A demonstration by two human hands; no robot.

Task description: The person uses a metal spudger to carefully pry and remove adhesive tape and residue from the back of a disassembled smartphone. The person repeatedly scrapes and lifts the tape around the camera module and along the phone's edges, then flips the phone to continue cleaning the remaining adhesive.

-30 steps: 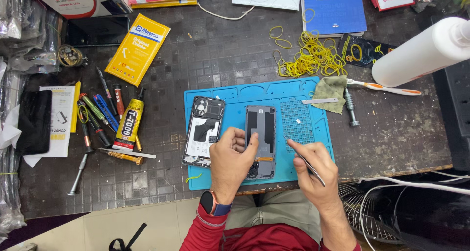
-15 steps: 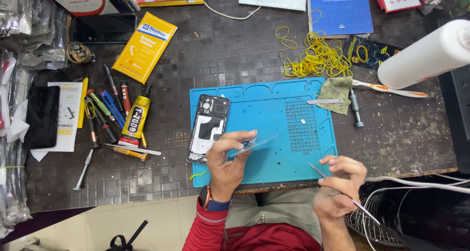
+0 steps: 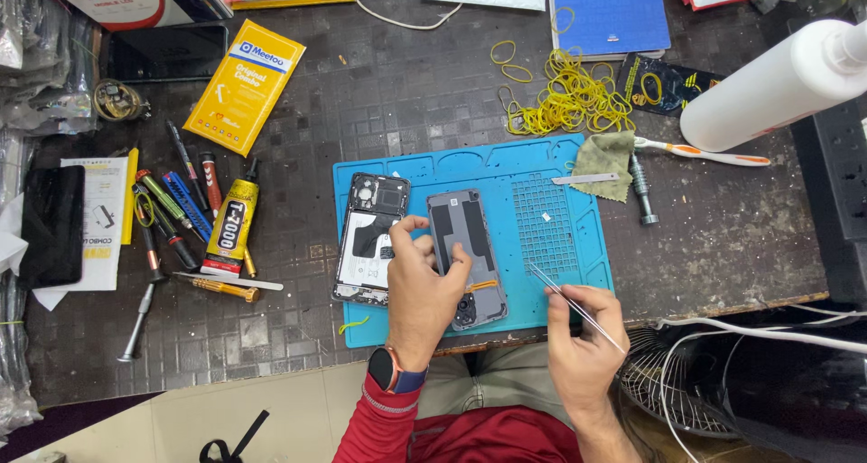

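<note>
Phone teardown on a blue silicone repair mat [image 3: 542,169]. Left hand [image 3: 424,291] lies over the mat, fingers curled, thumb and fingertips gripping the long edges of a grey rectangular phone panel [image 3: 465,246] lying inner face up, with dark patches and an orange flex strip at its lower end. The panel is flat on the mat, partly under the palm. Just left of that hand, touching the index finger, lies the opened phone chassis [image 3: 368,237], its white and black internals exposed. Right hand [image 3: 582,336] sits at the near edge of the mat, well right of the panel, closed in a pinch on thin metal tweezers [image 3: 564,296], tips pointing up and left over the mat's gridded section, touching nothing. Judged step: steadying the panel for fine tweezer work; the tips would need to travel left to the panel while the left hand keeps it from sliding. Beyond the right hand: a green cloth [image 3: 607,163], a metal screwdriver [image 3: 641,190], yellow rubber bands [image 3: 569,97]. Far left of the left hand: a yellow-labelled glue tube [image 3: 226,228] among assorted pens and drivers.
</note>
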